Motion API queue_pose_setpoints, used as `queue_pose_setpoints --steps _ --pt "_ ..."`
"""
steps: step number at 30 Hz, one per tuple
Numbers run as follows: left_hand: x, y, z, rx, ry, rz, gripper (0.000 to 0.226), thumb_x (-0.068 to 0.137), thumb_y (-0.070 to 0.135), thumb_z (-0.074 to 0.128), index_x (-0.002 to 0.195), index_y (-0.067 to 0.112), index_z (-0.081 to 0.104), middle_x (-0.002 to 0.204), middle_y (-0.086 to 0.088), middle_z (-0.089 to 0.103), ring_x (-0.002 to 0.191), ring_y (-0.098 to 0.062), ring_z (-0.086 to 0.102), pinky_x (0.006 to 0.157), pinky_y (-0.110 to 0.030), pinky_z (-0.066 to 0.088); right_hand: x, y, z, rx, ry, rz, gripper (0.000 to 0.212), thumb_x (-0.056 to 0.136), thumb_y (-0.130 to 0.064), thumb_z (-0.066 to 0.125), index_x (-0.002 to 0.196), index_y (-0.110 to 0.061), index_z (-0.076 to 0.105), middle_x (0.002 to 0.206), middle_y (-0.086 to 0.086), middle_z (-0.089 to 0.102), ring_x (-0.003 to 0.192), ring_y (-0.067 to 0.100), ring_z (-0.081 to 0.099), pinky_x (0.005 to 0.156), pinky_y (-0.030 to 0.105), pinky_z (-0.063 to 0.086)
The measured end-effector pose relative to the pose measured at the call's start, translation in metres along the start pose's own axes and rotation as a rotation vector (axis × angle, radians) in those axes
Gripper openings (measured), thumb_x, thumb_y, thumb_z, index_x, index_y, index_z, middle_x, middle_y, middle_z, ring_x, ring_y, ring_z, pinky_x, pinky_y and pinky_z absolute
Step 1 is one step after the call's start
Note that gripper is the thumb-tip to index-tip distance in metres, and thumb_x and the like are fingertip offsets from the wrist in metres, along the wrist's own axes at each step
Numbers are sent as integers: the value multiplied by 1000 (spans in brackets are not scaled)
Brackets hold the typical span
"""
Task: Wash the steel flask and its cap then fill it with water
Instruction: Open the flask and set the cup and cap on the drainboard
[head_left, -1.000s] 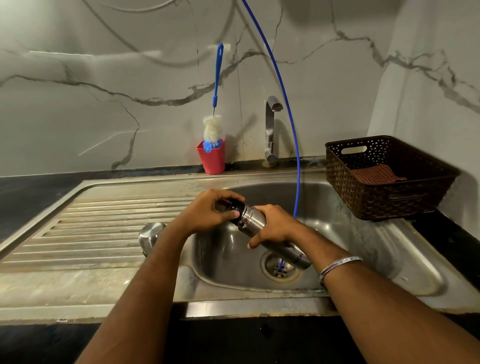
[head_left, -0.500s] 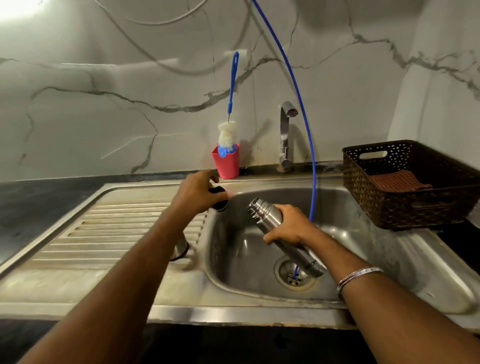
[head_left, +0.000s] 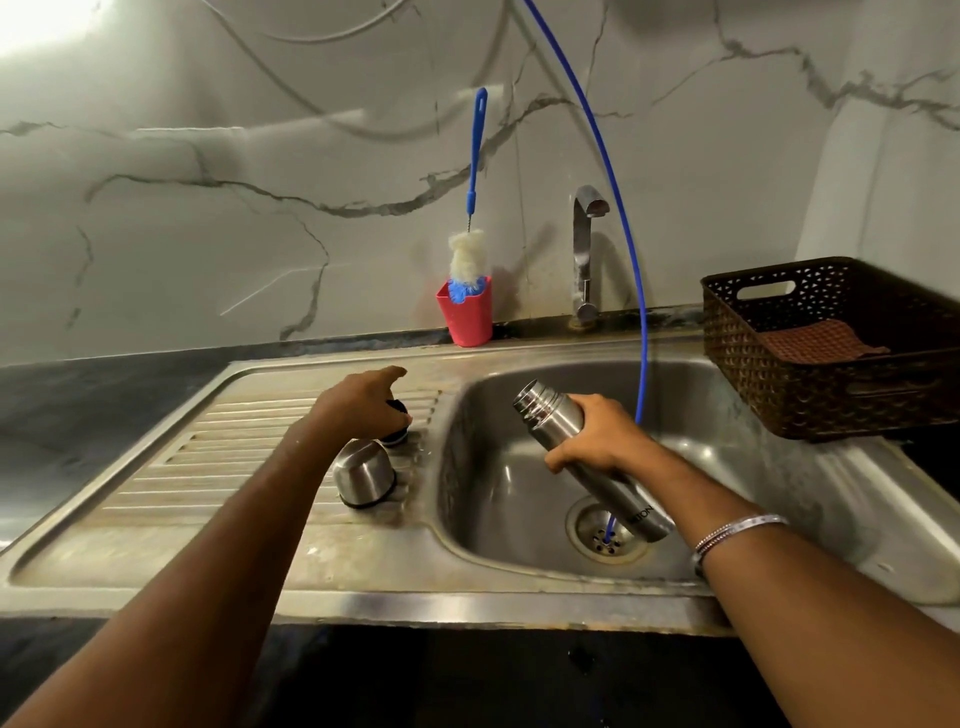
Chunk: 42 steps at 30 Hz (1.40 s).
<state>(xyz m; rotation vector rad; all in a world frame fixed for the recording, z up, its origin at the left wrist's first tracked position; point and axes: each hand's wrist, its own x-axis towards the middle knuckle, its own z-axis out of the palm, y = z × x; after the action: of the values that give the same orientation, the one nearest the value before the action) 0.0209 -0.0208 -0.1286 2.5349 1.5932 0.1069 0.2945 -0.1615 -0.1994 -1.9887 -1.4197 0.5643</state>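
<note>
My right hand (head_left: 597, 436) grips the steel flask (head_left: 582, 452) around its middle, tilted over the sink basin (head_left: 498, 499) with its open threaded mouth up and to the left. My left hand (head_left: 363, 402) holds a small black stopper (head_left: 397, 428) down on the ribbed drainboard (head_left: 223, 462), just left of the basin. The steel outer cap (head_left: 363, 475) stands upside down on the drainboard, right below that hand.
A steel tap (head_left: 584, 249) rises behind the basin. A thin blue hose (head_left: 631, 249) drops into the drain (head_left: 605, 538). A red cup (head_left: 466, 317) with a blue-handled bottle brush (head_left: 470, 260) stands at the wall. A brown basket (head_left: 836, 348) holding a cloth sits on the right.
My left hand took the black stopper off the flask's mouth and carried it left and down onto the drainboard. The flask's mouth is now open, still held over the basin.
</note>
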Motion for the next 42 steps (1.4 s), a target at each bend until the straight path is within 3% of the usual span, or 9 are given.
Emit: queue_pose_setpoints --steps 3,6,8,11,14,17,22,42 --pt "-14 22 -3 74 201 107 81 84 50 74 153 24 39 145 -7 53 132 -28 49 102 -47 47 0 3 -2 -29 22 42 71 47 -32 91 111 -33 61 100 -4 66 86 15 63 81 41 60" --pt "-30 67 10 -191 336 384 38 91 35 70 127 27 61 116 2 67 98 -13 63 86 -36 55 -1 5 -5 -123 45 84 77 52 -34 90 122 -33 58 103 -4 63 89 17 63 81 38 57" --pt "-30 85 28 -153 298 410 18 94 19 64 110 24 70 106 2 70 91 -14 63 81 -31 52 -3 5 -8 -247 56 110 75 53 -40 89 121 -34 56 106 -4 64 91 17 61 77 33 52" --pt "-27 89 59 33 236 272 29 88 2 59 111 13 72 114 -11 68 107 -32 65 86 -41 51 -6 3 -12 -420 59 120 68 50 -45 87 112 -34 59 102 -4 65 88 18 60 72 31 46" --pt "-30 89 80 62 206 315 40 87 2 57 122 16 70 125 -4 66 117 -28 62 94 -39 49 -7 5 -10 -518 15 144 68 50 -44 86 112 -33 60 99 -5 64 88 17 59 77 33 49" --pt "-28 90 90 116 202 301 40 87 8 58 125 19 66 131 0 62 121 -24 60 93 -42 52 -8 5 -8 -551 -28 159 69 50 -46 86 113 -31 61 98 -4 64 89 18 60 81 35 50" --pt "-22 80 94 234 113 256 44 91 8 55 133 20 62 139 0 57 129 -24 56 97 -45 52 -10 2 -6 -605 -43 169 69 48 -47 86 111 -30 62 97 -4 62 86 18 58 76 33 44" --pt "-23 71 100 265 93 348 38 94 12 54 131 15 65 137 -1 58 131 -22 49 110 -37 41 -14 -1 -5 -718 -137 229 71 48 -50 85 112 -28 65 98 -4 60 88 19 56 75 32 41"
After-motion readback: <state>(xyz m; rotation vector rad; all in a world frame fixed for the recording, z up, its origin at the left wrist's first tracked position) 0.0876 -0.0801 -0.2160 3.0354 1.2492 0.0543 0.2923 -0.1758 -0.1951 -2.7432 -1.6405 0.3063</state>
